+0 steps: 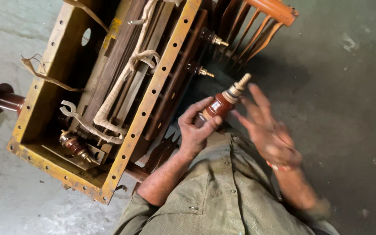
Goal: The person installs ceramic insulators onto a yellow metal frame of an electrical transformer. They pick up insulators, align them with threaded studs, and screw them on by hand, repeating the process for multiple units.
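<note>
My left hand (199, 128) grips a brown ceramic bushing (219, 104) by its lower body. The bushing's threaded brass stud (241, 82) points up and to the right. My right hand (268, 130) hovers just right of the bushing with its fingers spread; it is motion-blurred and holds nothing. Both hands sit right of an open yellow transformer tank (153, 87), over the dark floor.
Inside the tank, cloth-wrapped leads (118, 87) run over brown windings. Two small bushings (205, 54) stick out of its right side, and a large brown one (1, 100) from its left. Orange radiator fins (266, 17) stand at the top. Grey concrete floor (5, 196) surrounds everything.
</note>
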